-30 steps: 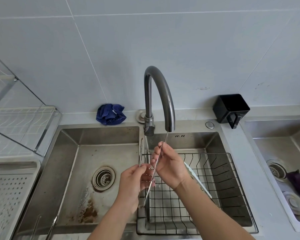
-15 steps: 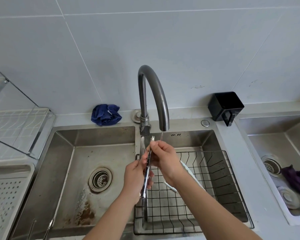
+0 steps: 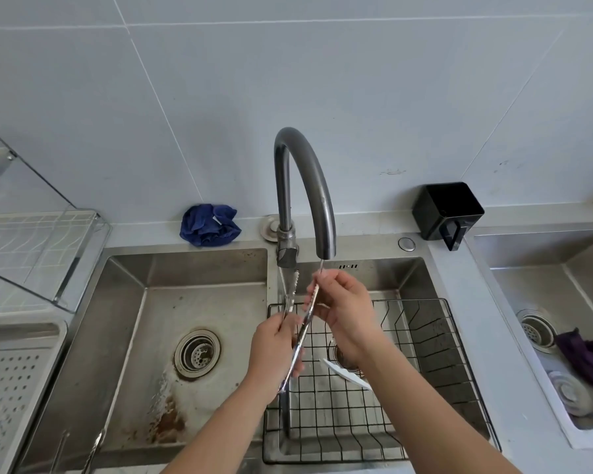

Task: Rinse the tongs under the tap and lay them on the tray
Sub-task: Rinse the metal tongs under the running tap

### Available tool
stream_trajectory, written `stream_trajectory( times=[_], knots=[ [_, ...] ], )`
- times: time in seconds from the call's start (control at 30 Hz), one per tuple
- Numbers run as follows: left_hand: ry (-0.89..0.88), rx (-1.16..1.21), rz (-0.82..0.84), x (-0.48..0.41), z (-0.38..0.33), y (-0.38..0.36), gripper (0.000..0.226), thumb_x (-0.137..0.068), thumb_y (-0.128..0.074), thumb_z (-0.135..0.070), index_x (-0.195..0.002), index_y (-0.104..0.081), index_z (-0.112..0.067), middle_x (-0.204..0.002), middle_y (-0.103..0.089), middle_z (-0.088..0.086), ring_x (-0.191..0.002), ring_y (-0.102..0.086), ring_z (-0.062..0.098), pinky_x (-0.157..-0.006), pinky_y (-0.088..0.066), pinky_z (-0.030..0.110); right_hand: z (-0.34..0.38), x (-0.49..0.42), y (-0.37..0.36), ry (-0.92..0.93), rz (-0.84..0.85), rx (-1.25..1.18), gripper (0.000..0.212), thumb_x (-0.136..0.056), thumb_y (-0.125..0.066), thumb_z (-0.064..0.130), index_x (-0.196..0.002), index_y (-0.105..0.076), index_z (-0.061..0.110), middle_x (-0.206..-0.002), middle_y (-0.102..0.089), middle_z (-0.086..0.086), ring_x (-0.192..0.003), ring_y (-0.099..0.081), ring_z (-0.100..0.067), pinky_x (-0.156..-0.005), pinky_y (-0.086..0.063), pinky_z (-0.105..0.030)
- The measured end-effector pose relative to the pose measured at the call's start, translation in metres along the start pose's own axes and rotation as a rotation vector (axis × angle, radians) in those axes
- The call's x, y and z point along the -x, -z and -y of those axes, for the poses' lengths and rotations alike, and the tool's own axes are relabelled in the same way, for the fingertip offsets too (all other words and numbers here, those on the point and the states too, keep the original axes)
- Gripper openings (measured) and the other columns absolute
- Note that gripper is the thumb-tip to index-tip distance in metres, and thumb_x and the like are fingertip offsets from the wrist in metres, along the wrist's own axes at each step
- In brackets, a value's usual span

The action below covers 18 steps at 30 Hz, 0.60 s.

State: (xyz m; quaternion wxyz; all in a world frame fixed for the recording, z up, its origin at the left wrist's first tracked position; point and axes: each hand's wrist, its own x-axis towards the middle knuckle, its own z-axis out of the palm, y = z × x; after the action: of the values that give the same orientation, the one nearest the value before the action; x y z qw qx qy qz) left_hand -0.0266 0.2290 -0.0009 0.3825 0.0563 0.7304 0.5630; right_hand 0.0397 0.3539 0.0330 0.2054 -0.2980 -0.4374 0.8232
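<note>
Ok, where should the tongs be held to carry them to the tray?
Take the tongs low, near the hinge end, from the left, where the left hand holds them: there both arms run close together, while the toothed tips splay apart up by the tap.

Those tongs (image 3: 298, 343) gleam, polished wet metal. The tap (image 3: 308, 172) is dark brushed metal with a satin finish. The sink (image 3: 124, 302) is dull, rust-stained stainless steel. At eight o'clock a matt perforated metal tray (image 3: 14, 388), at eleven crumpled blue cloth (image 3: 209, 225), at two a glossy black plastic holder (image 3: 447, 210).
</note>
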Motion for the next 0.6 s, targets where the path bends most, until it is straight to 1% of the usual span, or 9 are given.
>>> stream_trajectory(
  times=[0.03, 0.1, 0.17, 0.23, 0.3, 0.37, 0.43, 0.53, 0.6],
  knots=[
    [-0.039, -0.073, -0.025, 0.0, 0.001, -0.001, 0.031, -0.103, -0.051, -0.025, -0.075, -0.064, -0.02, -0.057, -0.056, 0.01, -0.037, -0.053, 0.027, -0.036, -0.043, 0.03, 0.001, -0.002, 0.0, 0.014, -0.037, -0.049, 0.015, -0.102, -0.061, 0.014, -0.09, -0.064, 0.005, -0.075, -0.065, -0.009, -0.065, -0.064, -0.022, -0.064, -0.057, -0.035],
    [-0.121, -0.23, -0.084, -0.001, -0.001, -0.002, 0.027, -0.103, -0.049, -0.024, -0.082, -0.063, -0.017, -0.061, -0.058, 0.009, -0.039, -0.059, 0.027, -0.037, -0.049, 0.034, -0.006, 0.0, -0.001, 0.02, -0.069, 0.002, 0.016, -0.104, -0.058, 0.015, -0.093, -0.063, 0.005, -0.069, -0.063, -0.008, -0.061, -0.061, -0.023, -0.064, -0.055, -0.039],
    [-0.207, -0.351, -0.142, -0.002, -0.005, -0.002, 0.026, -0.103, -0.049, -0.027, -0.084, -0.063, -0.017, -0.064, -0.062, 0.009, -0.047, -0.064, 0.027, -0.044, -0.057, 0.043, -0.018, 0.006, -0.001, -0.042, -0.083, 0.08, 0.02, -0.106, -0.056, 0.021, -0.098, -0.062, 0.004, -0.067, -0.064, -0.009, -0.061, -0.062, -0.024, -0.066, -0.056, -0.041],
    [-0.281, -0.412, -0.161, 0.001, -0.008, -0.003, 0.024, -0.102, -0.051, -0.03, -0.086, -0.064, -0.018, -0.064, -0.063, 0.007, -0.056, -0.065, 0.028, -0.051, -0.058, 0.048, -0.021, 0.007, 0.0, -0.09, -0.119, 0.128, 0.021, -0.108, -0.053, 0.023, -0.103, -0.061, 0.003, -0.065, -0.066, -0.008, -0.061, -0.064, -0.024, -0.067, -0.058, -0.041],
    [-0.347, -0.473, -0.17, 0.006, -0.01, -0.005, 0.023, -0.102, -0.052, -0.03, -0.088, -0.064, -0.018, -0.062, -0.061, 0.003, -0.058, -0.064, 0.026, -0.056, -0.056, 0.051, -0.016, 0.0, -0.001, -0.059, -0.201, 0.162, 0.014, -0.107, -0.053, 0.017, -0.105, -0.06, 0.004, -0.064, -0.066, -0.004, -0.059, -0.063, -0.02, -0.066, -0.06, -0.04],
    [-0.383, -0.481, -0.181, 0.01, -0.01, -0.007, 0.023, -0.102, -0.052, -0.029, -0.087, -0.063, -0.015, -0.06, -0.059, 0.001, -0.059, -0.062, 0.027, -0.059, -0.054, 0.052, -0.014, -0.004, -0.002, 0.003, -0.291, 0.192, 0.009, -0.102, -0.052, 0.007, -0.105, -0.061, 0.007, -0.062, -0.065, -0.003, -0.057, -0.062, -0.019, -0.06, -0.06, -0.037],
    [-0.39, -0.445, -0.202, 0.012, -0.012, -0.007, 0.025, -0.102, -0.052, -0.028, -0.088, -0.064, -0.012, -0.062, -0.059, 0.002, -0.061, -0.062, 0.03, -0.06, -0.055, 0.051, -0.02, 0.0, -0.006, 0.0, -0.266, 0.262, 0.013, -0.096, -0.051, 0.003, -0.101, -0.061, 0.01, -0.061, -0.066, -0.004, -0.056, -0.062, -0.02, -0.058, -0.057, -0.037],
    [-0.445, -0.457, -0.243, 0.013, -0.016, -0.003, 0.021, -0.101, -0.054, -0.029, -0.094, -0.068, -0.015, -0.069, -0.065, -0.002, -0.066, -0.063, 0.021, -0.063, -0.054, 0.044, -0.032, 0.01, -0.009, -0.131, -0.115, 0.482, 0.007, -0.097, -0.058, 0.01, -0.1, -0.064, 0.012, -0.065, -0.072, 0.0, -0.058, -0.068, -0.014, -0.053, -0.054, -0.029],
    [-0.457, -0.442, -0.209, 0.013, -0.016, 0.001, 0.018, -0.099, -0.057, -0.033, -0.093, -0.067, -0.019, -0.066, -0.062, -0.004, -0.064, -0.062, 0.021, -0.06, -0.055, 0.043, -0.028, 0.004, -0.007, -0.119, -0.168, 0.525, 0.007, -0.1, -0.062, 0.02, -0.099, -0.064, 0.014, -0.069, -0.073, 0.001, -0.056, -0.068, -0.011, -0.046, -0.051, -0.025]
  ],
)
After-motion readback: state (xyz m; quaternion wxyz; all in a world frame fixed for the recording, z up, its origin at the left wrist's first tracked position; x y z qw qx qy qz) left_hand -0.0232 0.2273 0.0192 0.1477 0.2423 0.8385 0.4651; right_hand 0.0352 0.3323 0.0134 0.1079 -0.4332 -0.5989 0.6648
